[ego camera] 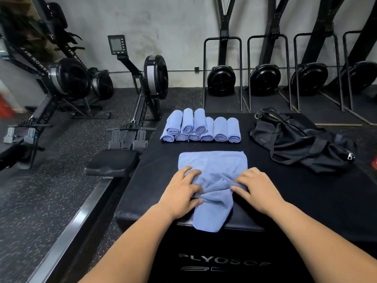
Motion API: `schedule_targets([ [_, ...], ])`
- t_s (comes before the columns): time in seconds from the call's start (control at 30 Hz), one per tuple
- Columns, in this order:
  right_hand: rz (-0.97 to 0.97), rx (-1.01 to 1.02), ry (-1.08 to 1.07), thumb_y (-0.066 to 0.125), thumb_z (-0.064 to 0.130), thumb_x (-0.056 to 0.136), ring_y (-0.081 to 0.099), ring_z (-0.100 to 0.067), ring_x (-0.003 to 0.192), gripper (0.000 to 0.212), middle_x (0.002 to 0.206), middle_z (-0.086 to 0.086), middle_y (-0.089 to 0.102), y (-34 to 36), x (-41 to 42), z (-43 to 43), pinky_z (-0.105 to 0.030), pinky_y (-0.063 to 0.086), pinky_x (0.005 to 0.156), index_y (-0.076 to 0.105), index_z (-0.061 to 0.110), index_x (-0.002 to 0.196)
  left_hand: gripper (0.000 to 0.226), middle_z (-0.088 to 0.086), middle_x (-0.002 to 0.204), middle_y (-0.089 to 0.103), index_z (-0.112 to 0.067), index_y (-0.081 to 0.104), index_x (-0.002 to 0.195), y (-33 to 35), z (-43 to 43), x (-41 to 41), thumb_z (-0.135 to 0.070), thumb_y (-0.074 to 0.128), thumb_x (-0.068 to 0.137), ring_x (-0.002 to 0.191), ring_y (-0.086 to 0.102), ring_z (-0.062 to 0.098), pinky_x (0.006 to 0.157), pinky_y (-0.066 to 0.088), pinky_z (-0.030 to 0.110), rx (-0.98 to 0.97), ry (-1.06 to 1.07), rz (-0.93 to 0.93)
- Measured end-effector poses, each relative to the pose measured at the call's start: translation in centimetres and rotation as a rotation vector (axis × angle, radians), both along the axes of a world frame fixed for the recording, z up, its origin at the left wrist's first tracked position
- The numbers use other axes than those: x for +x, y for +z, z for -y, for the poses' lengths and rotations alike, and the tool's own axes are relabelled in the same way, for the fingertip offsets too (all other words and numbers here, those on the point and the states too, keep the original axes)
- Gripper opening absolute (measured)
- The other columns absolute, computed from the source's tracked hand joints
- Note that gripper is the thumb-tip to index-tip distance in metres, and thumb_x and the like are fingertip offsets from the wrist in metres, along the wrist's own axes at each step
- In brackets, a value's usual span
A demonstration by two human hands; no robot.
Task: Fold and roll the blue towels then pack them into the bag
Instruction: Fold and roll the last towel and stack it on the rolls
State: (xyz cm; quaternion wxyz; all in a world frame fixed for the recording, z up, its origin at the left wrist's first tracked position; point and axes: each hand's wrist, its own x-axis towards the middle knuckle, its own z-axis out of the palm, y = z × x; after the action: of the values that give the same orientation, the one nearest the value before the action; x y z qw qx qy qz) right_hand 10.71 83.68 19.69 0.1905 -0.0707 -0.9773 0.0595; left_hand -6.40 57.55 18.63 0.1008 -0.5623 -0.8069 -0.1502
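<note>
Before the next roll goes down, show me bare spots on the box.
Bare: the near right corner of the box, between right hand and bag; a gap between rolled towels and bag; a thin strip between those rolls and the flat towel. Crowded: near middle, where left hand and right grip that towel.

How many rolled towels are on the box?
9 rolled towels: six in a row on the box, three stacked atop the left ones. More may hide behind.
</note>
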Motion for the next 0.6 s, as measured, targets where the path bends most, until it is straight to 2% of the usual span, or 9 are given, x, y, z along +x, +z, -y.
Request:
schedule_targets([
  [0.1, -0.048, -0.147, -0.121, 0.059, 0.056, 0.097, 0.052, -0.019, 0.096, 0.03, 0.092, 0.015, 0.063, 0.5, -0.5, -0.2, -0.04, 0.046, 0.082, 0.075, 0.031, 0.09, 0.018, -0.001, 0.149, 0.052, -0.03, 0.075, 0.089, 0.2, -0.4, 0.1, -0.045, 0.068, 0.095, 0.143, 0.037, 0.034, 0.118, 0.034, 0.045, 0.118, 0.048, 0.036],
  [0.2, -0.032, -0.241, -0.304, 0.063, 0.048, 0.096, 0.051, -0.026, 0.099, 0.03, 0.095, 0.008, 0.061, 1.1, -0.7, -0.4, -0.042, 0.045, 0.083, 0.07, 0.023, 0.082, 0.016, -0.004, 0.145, 0.053, -0.029, 0.074, 0.091, 1.0, -0.8, -0.1, -0.04, 0.066, 0.098, 0.139, 0.036, 0.025, 0.117, 0.03, 0.038, 0.351, 0.208, 0.199],
  [0.27, -0.018, -0.177, -0.387, 0.072, 0.042, 0.09, 0.05, -0.026, 0.101, 0.016, 0.102, 0.007, 0.058, 1.2, -0.3, -0.5, -0.041, 0.043, 0.083, 0.07, 0.026, 0.088, 0.01, -0.004, 0.142, 0.053, -0.029, 0.072, 0.092, 1.2, -0.8, -0.3, -0.039, 0.072, 0.094, 0.137, 0.034, 0.023, 0.113, 0.029, 0.035, 0.374, 0.318, 0.253],
  [0.3, -0.037, -0.117, -0.366, 0.078, 0.034, 0.083, 0.049, -0.025, 0.101, 0.014, 0.105, 0.007, 0.056, 1.2, 0.0, -0.4, -0.041, 0.042, 0.082, 0.071, 0.03, 0.094, 0.01, -0.002, 0.141, 0.053, -0.03, 0.071, 0.094, 1.2, -0.7, -0.4, -0.038, 0.076, 0.09, 0.137, 0.035, 0.024, 0.112, 0.03, 0.035, 0.355, 0.343, 0.236],
  [0.37, -0.069, -0.026, -0.187, 0.079, 0.02, 0.072, 0.05, -0.024, 0.099, 0.031, 0.106, 0.011, 0.055, 1.3, 0.5, 0.0, -0.039, 0.041, 0.079, 0.071, 0.035, 0.098, 0.017, -0.001, 0.139, 0.053, -0.031, 0.069, 0.094, 1.2, -0.4, -0.4, -0.029, 0.081, 0.083, 0.135, 0.037, 0.027, 0.111, 0.036, 0.041, 0.303, 0.297, 0.168],
  [0.4, -0.062, 0.019, -0.072, 0.077, 0.021, 0.071, 0.051, -0.023, 0.097, 0.031, 0.104, 0.012, 0.055, 1.4, 0.7, 0.5, -0.038, 0.041, 0.077, 0.07, 0.037, 0.097, 0.019, 0.0, 0.141, 0.053, -0.033, 0.069, 0.092, 1.2, -0.2, -0.4, -0.023, 0.08, 0.081, 0.136, 0.038, 0.029, 0.11, 0.038, 0.044, 0.274, 0.241, 0.129],
  [0.47, 0.0, 0.073, 0.112, 0.072, 0.041, 0.078, 0.054, -0.02, 0.097, 0.022, 0.103, 0.014, 0.058, 1.1, 1.0, 1.7, -0.038, 0.042, 0.08, 0.072, 0.038, 0.1, 0.022, -0.001, 0.145, 0.053, -0.036, 0.072, 0.091, 1.1, 0.2, -0.3, -0.017, 0.074, 0.08, 0.139, 0.039, 0.033, 0.11, 0.04, 0.048, 0.195, 0.127, 0.065],
  [0.53, 0.055, 0.089, 0.138, 0.064, 0.06, 0.083, 0.054, -0.018, 0.099, 0.033, 0.103, 0.015, 0.059, 0.1, 1.1, 2.4, -0.039, 0.044, 0.086, 0.073, 0.039, 0.107, 0.026, 0.0, 0.151, 0.05, -0.038, 0.075, 0.102, 0.6, 0.6, -0.1, -0.026, 0.069, 0.08, 0.142, 0.037, 0.038, 0.116, 0.036, 0.049, 0.114, 0.062, 0.022],
  [0.6, 0.018, 0.069, 0.09, 0.056, 0.065, 0.088, 0.053, -0.018, 0.098, 0.035, 0.101, 0.016, 0.059, -0.7, 0.9, 2.5, -0.038, 0.044, 0.084, 0.074, 0.041, 0.105, 0.04, 0.002, 0.157, 0.045, -0.037, 0.074, 0.117, 0.2, 0.9, 0.4, -0.041, 0.066, 0.077, 0.146, 0.033, 0.041, 0.123, 0.03, 0.049, 0.03, 0.032, 0.024],
])
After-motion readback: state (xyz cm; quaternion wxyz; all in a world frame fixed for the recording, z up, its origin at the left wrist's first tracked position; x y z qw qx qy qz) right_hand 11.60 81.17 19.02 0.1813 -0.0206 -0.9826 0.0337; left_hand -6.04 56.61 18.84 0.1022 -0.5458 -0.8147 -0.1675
